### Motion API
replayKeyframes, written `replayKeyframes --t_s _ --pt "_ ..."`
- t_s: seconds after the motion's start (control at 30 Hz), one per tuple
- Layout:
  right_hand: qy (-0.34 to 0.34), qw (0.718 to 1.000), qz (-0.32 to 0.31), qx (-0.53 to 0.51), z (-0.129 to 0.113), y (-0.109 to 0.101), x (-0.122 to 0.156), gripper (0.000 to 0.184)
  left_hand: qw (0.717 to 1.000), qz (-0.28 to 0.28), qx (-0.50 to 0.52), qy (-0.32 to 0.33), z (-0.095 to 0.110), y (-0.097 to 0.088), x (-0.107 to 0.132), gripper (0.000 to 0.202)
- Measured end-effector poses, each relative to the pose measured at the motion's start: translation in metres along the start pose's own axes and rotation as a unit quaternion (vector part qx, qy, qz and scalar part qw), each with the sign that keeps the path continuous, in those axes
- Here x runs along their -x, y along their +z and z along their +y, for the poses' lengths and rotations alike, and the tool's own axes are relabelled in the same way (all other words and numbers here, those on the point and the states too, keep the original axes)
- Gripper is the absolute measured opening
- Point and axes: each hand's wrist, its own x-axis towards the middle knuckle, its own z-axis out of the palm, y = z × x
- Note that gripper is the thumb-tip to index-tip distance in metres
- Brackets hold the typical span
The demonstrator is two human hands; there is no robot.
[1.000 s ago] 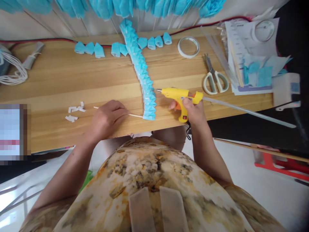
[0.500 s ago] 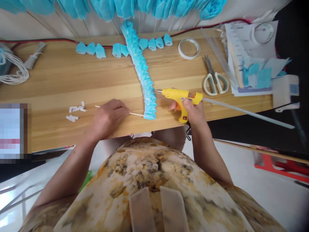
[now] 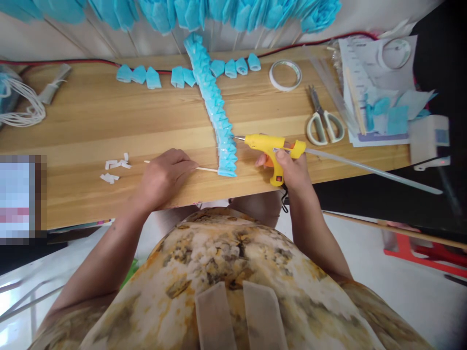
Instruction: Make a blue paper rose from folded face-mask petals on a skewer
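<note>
My left hand is closed around a thin pale stick, whose right end meets the near end of a long pleated strip of light-blue pieces. The strip runs from the back of the table toward me, curving slightly. In my right hand is a yellow hot glue gun, gripped by its handle with fingers at the orange trigger. A long translucent glue stick sticks out of its rear. The metal nozzle points left, close to the right side of the strip; whether it touches cannot be told.
Small folded blue pieces lie in a row at the back. A tape roll, scissors and papers with blue scraps are to the right. White snippets and a coiled white cable are left. Blue flowers hang over the back edge.
The near end of the blue strip and the stick's right end have shifted up very slightly. Both hands and the glue gun hold almost the same position.
</note>
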Motion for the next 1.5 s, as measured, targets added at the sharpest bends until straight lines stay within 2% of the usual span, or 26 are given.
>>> replayKeyframes --t_s 0.3,0.57,0.8,1.07,1.37,1.5 --pt "-0.007 1.000 -0.008 0.012 0.002 -0.001 0.000 0.051 0.999 0.035 -0.008 0.000 0.004 0.003 0.000 0.029" --pt "-0.001 1.000 -0.005 0.025 0.001 -0.001 0.000 0.053 0.994 0.030 0.020 -0.103 0.013 0.004 0.004 0.031" --pt "-0.011 1.000 -0.009 0.002 0.002 -0.001 0.001 0.048 0.996 0.080 -0.003 -0.041 0.012 0.005 0.017 0.023" --pt "0.009 1.000 -0.014 0.025 0.003 -0.004 0.000 0.053 0.994 0.091 -0.008 -0.056 0.016 0.000 0.036 0.018" --pt "0.020 0.998 -0.058 0.025 -0.003 0.004 0.005 0.042 0.991 0.117 -0.005 -0.061 0.012 0.004 0.037 0.018" --pt "0.018 0.999 -0.050 0.007 0.000 0.006 0.005 0.046 0.992 0.112 -0.008 -0.064 0.012 0.004 0.037 0.020"
